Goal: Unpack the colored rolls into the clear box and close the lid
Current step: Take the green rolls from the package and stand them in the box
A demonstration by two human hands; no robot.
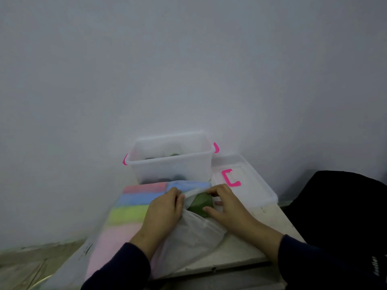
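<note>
A clear box [171, 162] with pink side latches stands against the wall, with a few dark rolls showing dimly at its bottom. Its clear lid [249, 185] with a pink handle lies flat to the right. In front lies a translucent plastic bag [188, 237] holding colored rolls [134, 206] in red, blue, yellow-green and pink bands. My left hand [165, 208] grips the bag's opening edge. My right hand [228, 204] closes its fingers around a green roll [201, 203] at the bag's mouth.
Everything sits on a small white table [247, 254] against a pale wall. A dark object [339, 206] rises at the right, past the table edge. Tiled floor [25, 268] shows at the lower left.
</note>
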